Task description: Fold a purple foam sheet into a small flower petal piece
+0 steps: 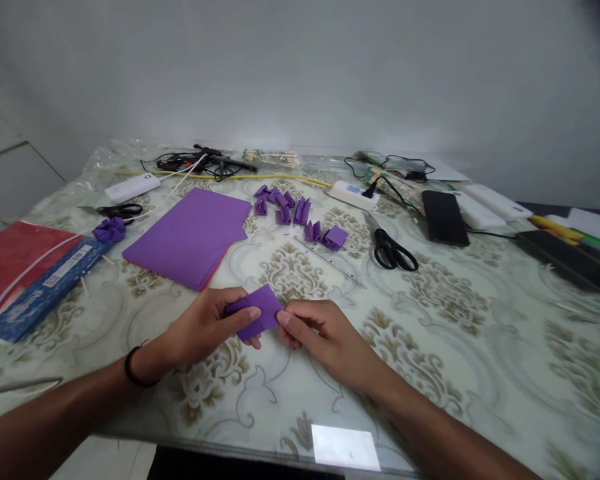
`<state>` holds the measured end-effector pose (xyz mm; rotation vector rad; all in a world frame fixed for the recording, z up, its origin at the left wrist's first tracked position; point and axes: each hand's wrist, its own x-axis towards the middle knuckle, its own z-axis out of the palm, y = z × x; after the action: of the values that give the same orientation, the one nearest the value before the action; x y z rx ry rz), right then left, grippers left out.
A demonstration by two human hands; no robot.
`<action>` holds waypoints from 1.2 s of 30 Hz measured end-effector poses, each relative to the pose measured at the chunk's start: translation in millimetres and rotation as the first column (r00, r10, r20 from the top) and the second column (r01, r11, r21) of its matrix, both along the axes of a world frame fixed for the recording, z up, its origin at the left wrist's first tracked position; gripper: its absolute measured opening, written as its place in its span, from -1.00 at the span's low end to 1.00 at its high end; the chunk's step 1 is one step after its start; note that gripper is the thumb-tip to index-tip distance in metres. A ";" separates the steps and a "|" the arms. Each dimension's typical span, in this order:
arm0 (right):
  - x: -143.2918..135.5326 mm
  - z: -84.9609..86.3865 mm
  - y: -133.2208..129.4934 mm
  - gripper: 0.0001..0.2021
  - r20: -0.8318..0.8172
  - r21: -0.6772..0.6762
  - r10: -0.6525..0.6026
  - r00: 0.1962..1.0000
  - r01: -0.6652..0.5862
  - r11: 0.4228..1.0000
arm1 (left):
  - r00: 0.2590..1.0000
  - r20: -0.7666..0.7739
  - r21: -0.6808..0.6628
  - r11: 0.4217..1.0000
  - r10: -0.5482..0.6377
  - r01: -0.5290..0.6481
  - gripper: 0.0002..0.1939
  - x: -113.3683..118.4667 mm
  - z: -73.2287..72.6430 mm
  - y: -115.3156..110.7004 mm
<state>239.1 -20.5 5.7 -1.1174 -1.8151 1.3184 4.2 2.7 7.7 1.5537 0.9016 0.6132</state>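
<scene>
- Head view: left hand [213, 325] clamped on folded purple paper [266, 301], thumb on its upper face, fingers curled behind.
- Right hand [325, 333]: thumb and forefinger pinched together on the paper's right corner.
- Paper itself: between both hands, raised over the floral-patterned table covering [290, 387], tilted, crease lines on the face.
- Black wristband [134, 367] on left wrist, just behind the grip.
- Purple paper stack [190, 233]: beyond the grip, to its left, red edge showing below.
- Folded purple paper pieces [301, 211]: loose cluster, straight beyond the grip and slightly right.
- Transparent ruler [330, 261]: between that cluster and right hand, lying slantwise.
- Black-handled scissors [390, 252]: beyond right hand, to the right; black smartphone [445, 218] past them.
- White power strip [354, 194], black plug in it: farther beyond the grip, right side.
- Crumpled purple paper [110, 229]: far left of grip, by blue packet [45, 290].
- White power bank [133, 188]: beyond that, left.
</scene>
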 end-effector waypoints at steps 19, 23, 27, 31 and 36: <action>-1.5 4.7 -1.5 -0.51 0.020 0.062 0.053 0.998 -0.054 0.997 | 0.988 -0.007 -0.149 0.977 -0.157 0.154 -0.67 -3.5 6.0 -1.7; -2.3 4.2 -1.0 -0.50 -0.003 0.075 0.079 0.997 -0.078 0.994 | 0.981 -0.024 -0.149 0.971 -0.191 0.185 -0.64 -2.2 4.4 -1.6; -3.8 3.0 -1.1 -0.51 0.047 0.111 0.049 0.998 -0.054 0.992 | 0.975 -0.053 -0.086 0.974 -0.217 0.212 -0.56 -1.8 3.6 0.7; -4.0 4.5 -2.0 -0.54 0.045 0.121 0.067 0.997 -0.072 0.990 | 0.963 -0.076 -0.040 0.966 -0.259 0.257 -0.52 -1.2 3.6 2.3; -4.4 5.9 -2.9 -0.55 0.036 0.127 0.067 0.997 -0.071 0.989 | 0.950 -0.071 -0.073 0.952 -0.304 0.299 -0.57 -0.7 6.5 2.1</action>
<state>234.7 -23.4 11.5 -1.0210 -1.9482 1.2101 3.4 4.8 14.2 1.6296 0.7162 0.3022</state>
